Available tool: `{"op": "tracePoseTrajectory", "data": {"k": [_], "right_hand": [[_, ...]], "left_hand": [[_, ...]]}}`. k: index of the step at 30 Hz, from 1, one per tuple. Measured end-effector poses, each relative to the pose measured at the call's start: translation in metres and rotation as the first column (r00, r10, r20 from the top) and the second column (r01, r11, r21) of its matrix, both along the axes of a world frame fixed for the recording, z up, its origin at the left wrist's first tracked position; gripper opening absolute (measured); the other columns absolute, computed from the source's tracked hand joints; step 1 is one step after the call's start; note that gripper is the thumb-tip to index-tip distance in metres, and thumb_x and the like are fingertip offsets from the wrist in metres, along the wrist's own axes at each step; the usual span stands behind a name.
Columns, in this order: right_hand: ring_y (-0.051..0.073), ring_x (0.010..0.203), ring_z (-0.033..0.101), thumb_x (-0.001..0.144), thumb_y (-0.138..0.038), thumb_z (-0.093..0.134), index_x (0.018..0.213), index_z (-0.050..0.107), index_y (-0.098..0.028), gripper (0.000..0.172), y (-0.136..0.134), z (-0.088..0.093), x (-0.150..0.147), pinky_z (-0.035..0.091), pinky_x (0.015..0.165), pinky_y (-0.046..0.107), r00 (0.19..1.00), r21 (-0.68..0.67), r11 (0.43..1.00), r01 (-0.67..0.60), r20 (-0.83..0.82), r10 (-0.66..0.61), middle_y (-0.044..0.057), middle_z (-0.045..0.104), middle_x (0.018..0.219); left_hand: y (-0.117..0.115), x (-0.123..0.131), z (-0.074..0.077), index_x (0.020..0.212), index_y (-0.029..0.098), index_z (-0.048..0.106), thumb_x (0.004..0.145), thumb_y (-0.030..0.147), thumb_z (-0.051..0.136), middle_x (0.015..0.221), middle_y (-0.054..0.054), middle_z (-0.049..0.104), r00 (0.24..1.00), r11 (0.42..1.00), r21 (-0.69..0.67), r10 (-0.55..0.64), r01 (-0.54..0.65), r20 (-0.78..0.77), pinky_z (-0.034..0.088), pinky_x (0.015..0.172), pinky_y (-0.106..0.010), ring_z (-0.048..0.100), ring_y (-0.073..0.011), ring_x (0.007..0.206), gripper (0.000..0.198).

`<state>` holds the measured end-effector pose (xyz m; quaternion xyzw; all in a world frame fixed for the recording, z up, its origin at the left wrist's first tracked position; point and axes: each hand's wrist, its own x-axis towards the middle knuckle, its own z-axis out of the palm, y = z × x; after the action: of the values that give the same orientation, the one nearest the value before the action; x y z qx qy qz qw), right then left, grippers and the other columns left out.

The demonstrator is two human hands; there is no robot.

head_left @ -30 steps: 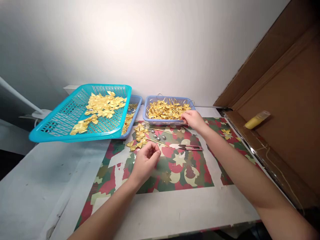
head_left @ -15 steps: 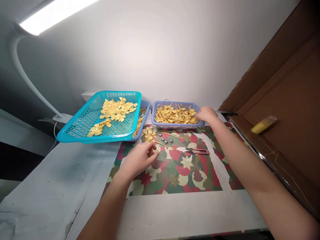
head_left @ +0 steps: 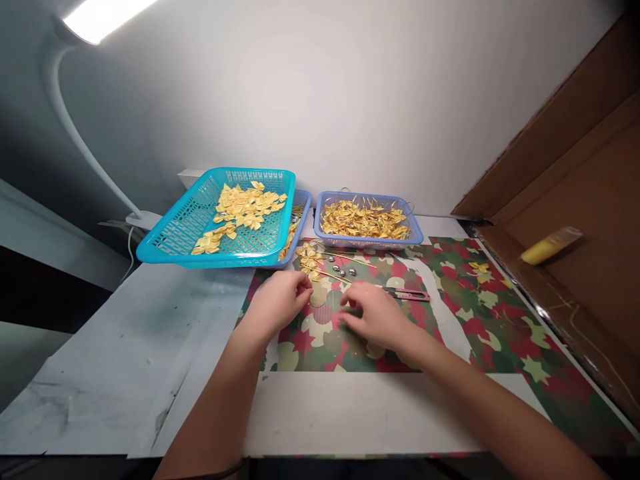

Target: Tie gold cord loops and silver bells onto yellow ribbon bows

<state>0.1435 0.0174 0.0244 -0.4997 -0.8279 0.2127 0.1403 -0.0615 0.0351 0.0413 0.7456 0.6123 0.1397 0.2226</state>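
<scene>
My left hand (head_left: 277, 301) rests on the patterned mat (head_left: 465, 300), fingertips pinched at a small gold bow (head_left: 314, 275) at the edge of a little pile of gold bows (head_left: 307, 257). My right hand (head_left: 373, 319) hovers low over the mat just right of it, fingers spread and reaching toward the left hand; whether it holds anything is hidden. Small silver bells (head_left: 343, 269) and gold cords (head_left: 345, 259) lie just beyond both hands. Red thread snips (head_left: 407, 294) lie to the right.
A teal basket (head_left: 175, 240) of yellow bows sits tilted atop a blue tray (head_left: 300, 220) at back left. A second blue tray (head_left: 367, 239) holds finished gold bows. A cardboard wall (head_left: 575, 193) with a yellow tube (head_left: 549, 245) stands right. A lamp arm (head_left: 85, 153) curves at left.
My right hand has left the blue tray and come back down to the mat beside my left hand. My left hand moved slightly toward the bow pile. The view shifted.
</scene>
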Motion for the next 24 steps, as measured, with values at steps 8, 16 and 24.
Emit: {"op": "tracePoseTrajectory", "data": {"k": [8,16,24], "right_hand": [[0.022,0.085,0.056,0.080,-0.031,0.068,0.081,0.062,-0.018,0.014,0.018,-0.011,-0.019,0.035,0.068,0.031,0.985,0.015,0.987,0.160,0.067,-0.161,0.007,0.064,0.085],[0.015,0.065,0.055,0.081,-0.016,0.063,0.067,0.059,-0.018,0.015,0.016,-0.016,-0.005,0.034,0.062,0.027,0.995,-0.113,0.989,0.098,0.028,-0.095,0.001,0.064,0.068],[0.014,0.071,0.056,0.088,-0.018,0.056,0.076,0.060,-0.020,0.012,0.001,-0.016,0.041,0.039,0.063,0.026,0.992,-0.106,0.990,0.089,-0.082,-0.098,0.001,0.064,0.079]], "left_hand": [[0.002,0.000,-0.004,0.074,0.019,0.062,0.076,0.018,0.057,0.081,-0.005,0.067,0.998,0.998,0.042,-0.054,0.055,-0.020,0.038,0.063,-0.027,0.060,-0.0207,0.077,0.005],[0.001,0.018,-0.021,0.090,0.018,0.064,0.073,0.018,0.064,0.090,-0.006,0.063,0.968,0.966,0.058,-0.252,0.251,0.013,0.043,0.072,-0.031,0.057,-0.0235,0.087,0.016],[-0.002,0.036,-0.038,0.101,0.018,0.066,0.083,0.021,0.059,0.101,-0.009,0.059,0.900,0.880,0.211,-0.436,0.425,0.007,0.047,0.084,-0.037,0.054,-0.0258,0.099,0.020]]}}
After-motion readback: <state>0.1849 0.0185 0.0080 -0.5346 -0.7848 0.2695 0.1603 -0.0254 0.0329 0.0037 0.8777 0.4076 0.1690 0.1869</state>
